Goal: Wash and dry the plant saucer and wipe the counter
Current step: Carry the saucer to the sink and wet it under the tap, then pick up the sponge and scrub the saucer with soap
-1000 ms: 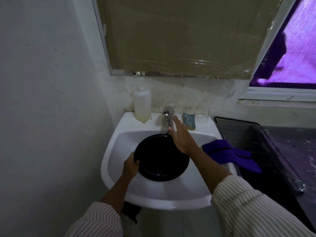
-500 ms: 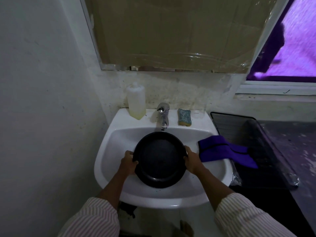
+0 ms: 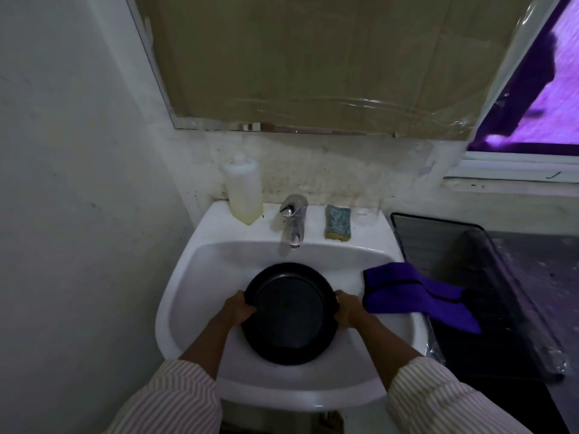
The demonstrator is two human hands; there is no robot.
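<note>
Round black saucer (image 3: 289, 314), matte, over glossy white sink (image 3: 200, 277). Left hand (image 3: 237, 310) and right hand (image 3: 347, 311) grip opposite rims.

Home washroom: white wall basin (image 3: 200, 277), tap (image 3: 294, 219), soap bottle (image 3: 243, 192), sponge (image 3: 338, 221).

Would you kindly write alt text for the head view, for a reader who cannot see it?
A person's left hand and right hand hold a round black saucer by opposite edges over a white sink. Behind it stand a pale bottle, a tap and a sponge; a purple cloth drapes over the sink's right rim.
</note>
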